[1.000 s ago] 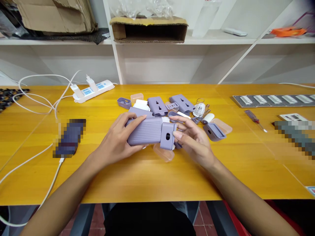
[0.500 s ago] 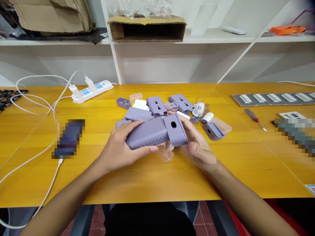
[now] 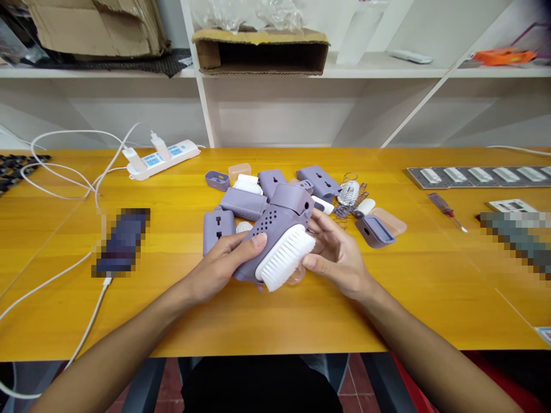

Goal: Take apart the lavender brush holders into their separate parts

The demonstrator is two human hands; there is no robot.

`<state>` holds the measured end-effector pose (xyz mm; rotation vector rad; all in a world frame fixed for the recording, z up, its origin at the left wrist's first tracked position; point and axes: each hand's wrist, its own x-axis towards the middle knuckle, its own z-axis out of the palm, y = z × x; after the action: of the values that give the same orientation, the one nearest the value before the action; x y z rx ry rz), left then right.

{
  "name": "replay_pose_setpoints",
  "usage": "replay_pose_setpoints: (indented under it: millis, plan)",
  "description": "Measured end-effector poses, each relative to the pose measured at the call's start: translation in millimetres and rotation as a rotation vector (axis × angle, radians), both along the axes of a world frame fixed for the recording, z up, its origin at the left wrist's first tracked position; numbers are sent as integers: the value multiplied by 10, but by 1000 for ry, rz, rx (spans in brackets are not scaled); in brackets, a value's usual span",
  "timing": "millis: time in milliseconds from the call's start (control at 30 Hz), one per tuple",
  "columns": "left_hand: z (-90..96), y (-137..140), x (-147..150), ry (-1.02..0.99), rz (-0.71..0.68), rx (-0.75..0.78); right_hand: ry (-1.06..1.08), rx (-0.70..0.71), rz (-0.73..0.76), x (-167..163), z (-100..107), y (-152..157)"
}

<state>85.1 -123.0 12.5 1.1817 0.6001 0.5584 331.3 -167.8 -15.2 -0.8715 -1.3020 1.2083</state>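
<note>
A purple plastic scrub brush (image 3: 271, 229) with a perforated housing and a collar-like end is held tilted above the table. Its white bristles (image 3: 289, 258) face toward me and to the right. My left hand (image 3: 215, 264) grips the lower housing, thumb on top near the holes, other fingers hidden beneath. At the right end, my right hand (image 3: 344, 255) is curled around the brush, its thumb at the bristle edge and its fingertips partly hidden behind. Behind them lie several purple housings (image 3: 318, 180), white brush pieces (image 3: 247, 183) and a loose purple cap (image 3: 375, 230).
Clear orange-tinted covers (image 3: 390, 221) and a tangle of dark wire (image 3: 350, 198) lie among the parts. A phone (image 3: 121, 241) on a white cable and a power strip (image 3: 163, 159) are at left. To the right are a screwdriver (image 3: 447, 212) and a metal strip (image 3: 477, 176).
The brush has been turned over in my hands, so the white bristles now show. Its collar end has swung up and slightly left. My right thumb has come to the bristle edge.
</note>
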Motion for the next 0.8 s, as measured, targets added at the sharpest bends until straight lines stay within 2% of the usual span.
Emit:
replay_pose_setpoints:
  millis: [133,333,500,800]
  plan:
    - [-43,-4,30,-39,-8,-58,15,-13,11,17,0,2]
    - [-71,-1,39,-9,-4,-143,145,-94,-80,66,44,17]
    - [-72,-4,55,14,7,-198,142,-61,-147,85,98,37]
    - [-54,67,-10,-95,-27,-189,157,-76,-217,104,78,44]
